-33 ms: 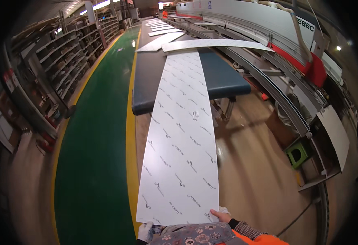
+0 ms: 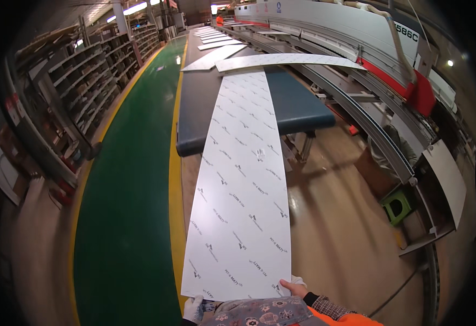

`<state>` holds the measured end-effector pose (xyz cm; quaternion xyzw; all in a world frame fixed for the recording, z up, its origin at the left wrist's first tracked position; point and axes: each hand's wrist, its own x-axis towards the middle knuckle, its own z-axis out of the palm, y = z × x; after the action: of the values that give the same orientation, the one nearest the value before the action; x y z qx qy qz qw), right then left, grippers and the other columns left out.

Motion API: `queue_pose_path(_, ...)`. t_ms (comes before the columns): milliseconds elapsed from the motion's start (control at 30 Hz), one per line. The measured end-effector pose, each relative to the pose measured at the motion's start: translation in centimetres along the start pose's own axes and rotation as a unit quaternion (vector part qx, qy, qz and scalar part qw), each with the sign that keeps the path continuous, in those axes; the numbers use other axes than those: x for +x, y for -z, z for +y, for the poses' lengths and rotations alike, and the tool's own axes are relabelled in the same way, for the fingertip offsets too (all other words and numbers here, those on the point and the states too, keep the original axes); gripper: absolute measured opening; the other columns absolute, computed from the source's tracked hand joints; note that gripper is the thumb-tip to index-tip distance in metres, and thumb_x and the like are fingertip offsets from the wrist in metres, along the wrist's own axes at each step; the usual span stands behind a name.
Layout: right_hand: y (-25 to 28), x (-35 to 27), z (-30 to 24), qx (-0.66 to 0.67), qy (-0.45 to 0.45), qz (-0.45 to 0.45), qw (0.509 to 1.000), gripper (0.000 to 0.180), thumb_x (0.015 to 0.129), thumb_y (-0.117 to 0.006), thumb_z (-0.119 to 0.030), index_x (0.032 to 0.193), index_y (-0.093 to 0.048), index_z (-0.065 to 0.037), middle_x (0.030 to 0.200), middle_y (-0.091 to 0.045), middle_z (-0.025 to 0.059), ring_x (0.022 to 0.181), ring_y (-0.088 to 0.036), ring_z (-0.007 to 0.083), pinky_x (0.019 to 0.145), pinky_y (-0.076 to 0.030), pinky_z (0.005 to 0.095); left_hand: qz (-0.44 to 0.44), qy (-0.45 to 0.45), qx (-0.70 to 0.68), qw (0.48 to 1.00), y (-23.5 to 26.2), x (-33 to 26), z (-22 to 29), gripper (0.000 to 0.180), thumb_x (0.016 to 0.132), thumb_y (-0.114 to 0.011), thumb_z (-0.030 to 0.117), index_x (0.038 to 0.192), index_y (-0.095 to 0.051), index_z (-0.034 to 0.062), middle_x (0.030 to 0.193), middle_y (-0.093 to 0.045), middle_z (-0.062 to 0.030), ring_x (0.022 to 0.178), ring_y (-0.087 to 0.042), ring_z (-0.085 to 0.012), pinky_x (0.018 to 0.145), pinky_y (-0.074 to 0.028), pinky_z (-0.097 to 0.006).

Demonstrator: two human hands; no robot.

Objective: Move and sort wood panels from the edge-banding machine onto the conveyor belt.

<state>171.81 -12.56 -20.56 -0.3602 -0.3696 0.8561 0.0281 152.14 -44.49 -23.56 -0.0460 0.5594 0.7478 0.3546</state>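
The left hand (image 2: 193,309) and right hand (image 2: 295,287) each grip a near corner of the white board (image 2: 242,201). It overhangs the near edge of the counter (image 2: 296,100).

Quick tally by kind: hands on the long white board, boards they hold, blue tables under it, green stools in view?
Hands: 2, left hand and right hand
Held white board: 1
Blue table: 1
Green stool: 1
Total: 5
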Motion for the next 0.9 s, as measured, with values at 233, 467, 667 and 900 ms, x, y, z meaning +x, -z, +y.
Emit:
queue_pose_path(233,-1.2,0.9,2.6,0.05,0.059,-0.062,0.995,0.04,0.091,-0.057,-0.015,0.126,-0.047,-0.001,0.112,-0.062,0.0109,0.096,-0.063,0.0217,0.083,-0.052,0.0359,-0.009,-0.058,-0.041,0.997,-0.5,-0.2,0.5,0.031,0.094,-0.045,0.014,0.118,-0.046,-0.0066,0.102,-0.061,-0.0161,0.085,-0.063,-0.0281,0.076,-0.053,-0.04)
queue_pose_path(467,-0.2,4.8,7.5,0.081,0.057,-0.093,0.991,0.04,0.092,-0.056,-0.018,0.127,-0.047,-0.002,0.114,-0.062,0.0099,0.097,-0.063,0.021,0.084,-0.052,0.0354,-0.108,0.021,-0.032,0.993,-5.7,-1.1,-4.0,0.032,0.091,-0.051,0.016,0.117,-0.047,-0.0034,0.098,-0.062,-0.017,0.081,-0.064,-0.028,0.067,-0.055,-0.039)
queue_pose_path(667,-4.0,5.6,8.3,0.0,0.065,-0.096,0.993,0.043,0.092,-0.056,-0.028,0.124,-0.05,0.001,0.114,-0.062,0.0095,0.098,-0.061,0.0179,0.085,-0.048,0.0304,-0.117,-0.016,-0.013,0.993,-5.5,-1.0,-4.0,0.033,0.087,-0.058,0.022,0.108,-0.051,-0.0023,0.085,-0.064,-0.0154,0.065,-0.063,-0.0251,0.052,-0.051,-0.034)
queue_pose_path(900,-6.2,14.1,4.5,-0.306,0.088,-0.248,0.915,0.035,0.092,-0.055,-0.036,0.104,-0.057,-0.003,0.083,-0.067,0.0065,0.067,-0.065,0.0117,0.059,-0.055,0.0256,0.026,-0.099,0.003,0.995,0.9,12.8,0.6,0.031,0.086,-0.059,0.031,0.093,-0.054,0.0018,0.068,-0.057,-0.0064,0.049,-0.049,-0.0166,0.043,-0.036,-0.026)
